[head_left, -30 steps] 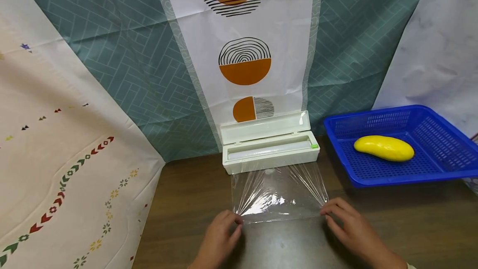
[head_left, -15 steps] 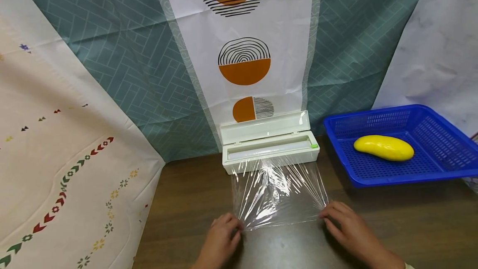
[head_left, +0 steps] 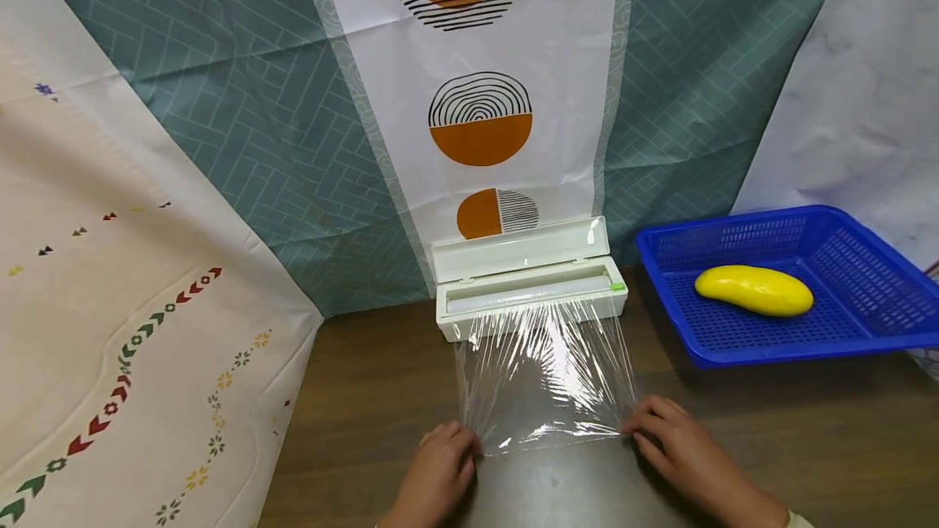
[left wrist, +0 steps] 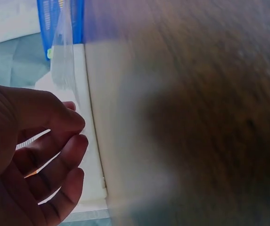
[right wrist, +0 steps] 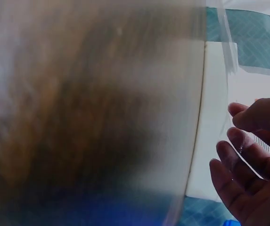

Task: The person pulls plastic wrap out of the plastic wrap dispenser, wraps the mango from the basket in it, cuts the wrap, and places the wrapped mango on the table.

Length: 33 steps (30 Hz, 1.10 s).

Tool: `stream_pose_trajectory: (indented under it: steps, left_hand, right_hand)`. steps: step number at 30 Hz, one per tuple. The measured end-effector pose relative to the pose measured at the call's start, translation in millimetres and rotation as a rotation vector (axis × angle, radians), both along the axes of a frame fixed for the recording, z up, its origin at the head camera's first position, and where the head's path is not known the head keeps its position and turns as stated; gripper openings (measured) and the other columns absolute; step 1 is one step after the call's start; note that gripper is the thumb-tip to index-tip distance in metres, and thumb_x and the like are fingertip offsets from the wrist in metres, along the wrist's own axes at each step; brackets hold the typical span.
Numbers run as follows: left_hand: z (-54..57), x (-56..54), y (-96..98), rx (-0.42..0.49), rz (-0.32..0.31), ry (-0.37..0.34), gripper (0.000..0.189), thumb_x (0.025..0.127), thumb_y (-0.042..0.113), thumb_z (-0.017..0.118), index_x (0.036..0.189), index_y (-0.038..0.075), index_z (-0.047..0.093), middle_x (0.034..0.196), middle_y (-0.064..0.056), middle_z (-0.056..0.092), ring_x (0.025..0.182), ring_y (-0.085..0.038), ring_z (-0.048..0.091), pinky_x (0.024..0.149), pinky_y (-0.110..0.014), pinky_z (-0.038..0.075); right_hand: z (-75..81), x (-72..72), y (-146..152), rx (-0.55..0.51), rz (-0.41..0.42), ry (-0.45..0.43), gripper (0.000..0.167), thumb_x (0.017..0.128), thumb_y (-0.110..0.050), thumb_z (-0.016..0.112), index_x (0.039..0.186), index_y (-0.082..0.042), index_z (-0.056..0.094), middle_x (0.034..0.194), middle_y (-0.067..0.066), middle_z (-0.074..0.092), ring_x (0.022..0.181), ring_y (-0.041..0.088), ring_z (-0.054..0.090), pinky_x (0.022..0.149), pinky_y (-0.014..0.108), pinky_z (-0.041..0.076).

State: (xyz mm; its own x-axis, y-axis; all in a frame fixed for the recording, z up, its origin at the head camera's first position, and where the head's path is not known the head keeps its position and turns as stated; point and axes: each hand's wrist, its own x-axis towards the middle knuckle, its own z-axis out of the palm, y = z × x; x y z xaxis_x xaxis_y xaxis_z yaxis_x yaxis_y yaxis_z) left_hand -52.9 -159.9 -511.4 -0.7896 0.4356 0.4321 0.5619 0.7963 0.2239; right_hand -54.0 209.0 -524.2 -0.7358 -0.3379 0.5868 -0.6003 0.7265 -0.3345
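A sheet of clear plastic wrap [head_left: 543,389] stretches from a white wrap dispenser box [head_left: 531,296] toward me, creased and shining. My left hand [head_left: 438,467] pinches its near left corner between thumb and forefinger. At the near right corner my right hand [head_left: 678,451] pinches it the same way. The box lid [head_left: 521,249] stands raised at the back, and a roll [head_left: 528,293] lies in the trough. In the left wrist view, the other fingers of the left hand [left wrist: 45,146] curl loosely. The right wrist view shows the right hand [right wrist: 252,146] with thumb and forefinger together.
A blue plastic basket [head_left: 675,332] stands at the right, holding a yellow, elongated, curved fruit or vegetable [head_left: 756,290]. Patterned cloth [head_left: 257,145] hangs behind the brown wooden table [head_left: 367,398], and a pale printed cloth [head_left: 183,373] hangs along its left side.
Both hands have drawn slightly toward me with the wrap, and the right hand has shifted a little left. The sheet is longer and lifts over the box's front edge, with more creases.
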Motion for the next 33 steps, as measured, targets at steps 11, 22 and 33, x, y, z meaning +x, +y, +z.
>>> stream_pose_trajectory:
  steps: [11, 22, 33]
  left_hand:
    - [-3.9, -6.2, 2.8, -0.059, 0.014, -0.051, 0.021, 0.068, 0.001, 0.075, 0.076, 0.018, 0.064, 0.081, 0.008, 0.061, 0.077, -0.014, 0.058, 0.068, -0.029, 0.043]
    - [-9.7, -6.2, 2.6, -0.054, 0.002, -0.051, 0.015, 0.071, 0.006, 0.075, 0.078, 0.017, 0.068, 0.080, 0.008, 0.060, 0.077, -0.015, 0.058, 0.073, -0.032, 0.047]
    - [-3.1, -6.6, 4.9, -0.053, 0.035, -0.220, 0.006, 0.085, 0.014, 0.072, 0.080, 0.017, 0.072, 0.081, 0.010, 0.057, 0.077, -0.010, 0.056, 0.072, -0.031, 0.049]
  right_hand:
    - [-5.1, -7.7, -0.4, 0.103, 0.037, 0.016, 0.031, 0.067, -0.005, 0.085, 0.086, -0.026, 0.072, 0.090, -0.018, 0.060, 0.084, 0.003, 0.060, 0.097, 0.024, 0.036]
    - [-7.2, -11.4, 2.0, 0.163, 0.069, -0.027, 0.027, 0.070, -0.006, 0.084, 0.087, -0.025, 0.074, 0.088, -0.016, 0.059, 0.082, 0.004, 0.054, 0.078, 0.034, 0.048]
    - [-2.1, -10.1, 5.3, 0.195, 0.055, -0.183, 0.019, 0.079, -0.013, 0.081, 0.093, -0.024, 0.075, 0.092, -0.016, 0.061, 0.085, 0.004, 0.052, 0.074, 0.032, 0.050]
